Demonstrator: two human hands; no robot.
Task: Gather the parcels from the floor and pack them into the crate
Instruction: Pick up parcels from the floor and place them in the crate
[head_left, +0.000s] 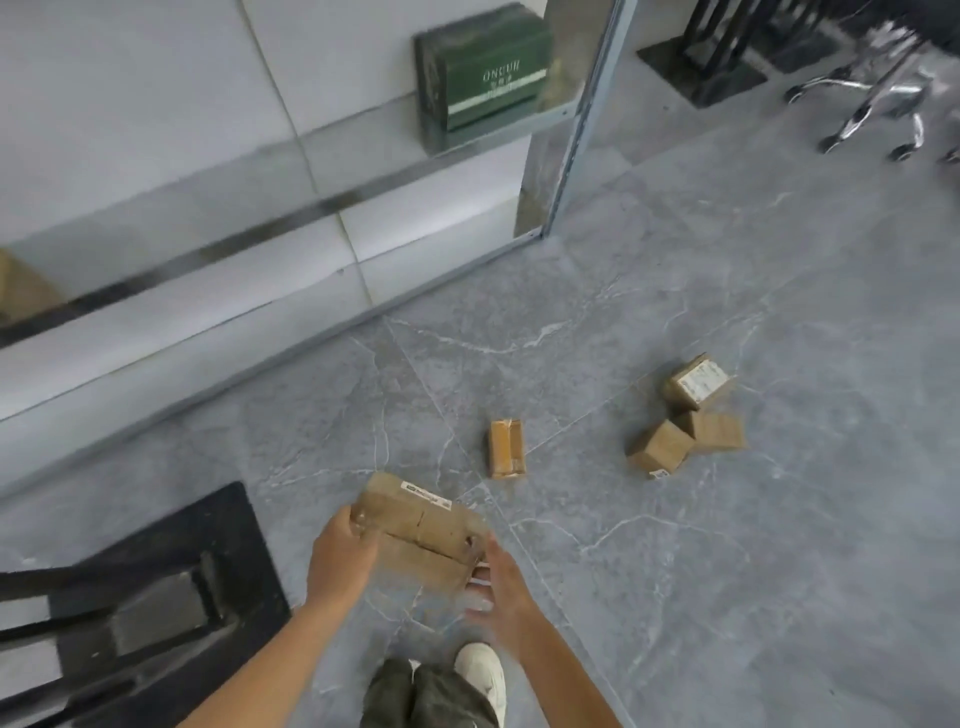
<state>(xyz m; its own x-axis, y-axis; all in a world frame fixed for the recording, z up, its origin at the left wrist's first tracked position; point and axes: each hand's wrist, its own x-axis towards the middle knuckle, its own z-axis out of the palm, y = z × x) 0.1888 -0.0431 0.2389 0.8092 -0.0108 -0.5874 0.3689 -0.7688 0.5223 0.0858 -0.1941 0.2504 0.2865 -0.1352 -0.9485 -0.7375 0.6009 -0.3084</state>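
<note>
floor: grey marbled tiles (727, 545) with pale veins and thin joints.
wall side: a glass panel (208, 156) in a metal frame (587, 119), running down to the tiles.
green box (483, 78): dark green with white lettering (it reads mirrored), seen in the glass at the top.
lower left: a black stand (156, 597) with a flat base, on the floor.
top right: a chrome chair base (872, 104) on castors, beside a black base plate (701, 67).

Held parcel (418, 530) left of floor parcels (685, 415)
</note>
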